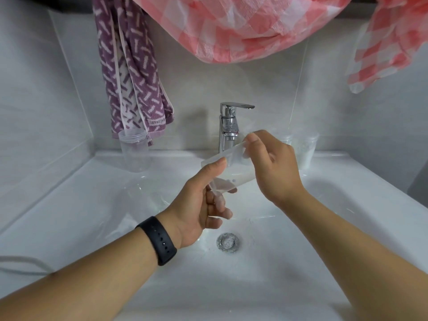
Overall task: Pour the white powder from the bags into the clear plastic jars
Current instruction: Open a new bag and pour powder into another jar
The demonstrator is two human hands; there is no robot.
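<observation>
Both hands, left hand (196, 205) and right hand (271, 163), pinch bag (229, 167) above sink (92, 205).

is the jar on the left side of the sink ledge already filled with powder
No, the clear jar on the left under the purple towel looks empty and see-through, while the bag is held in both hands over the sink.

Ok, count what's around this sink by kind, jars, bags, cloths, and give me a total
Clear jars: 2, an empty jar at back left and a jar with powder at back right.
Powder bags: 1, the bag held by the left hand and right hand.
Hanging cloths: 2, a purple towel and a pink checked cloth.
Total: 5
</observation>
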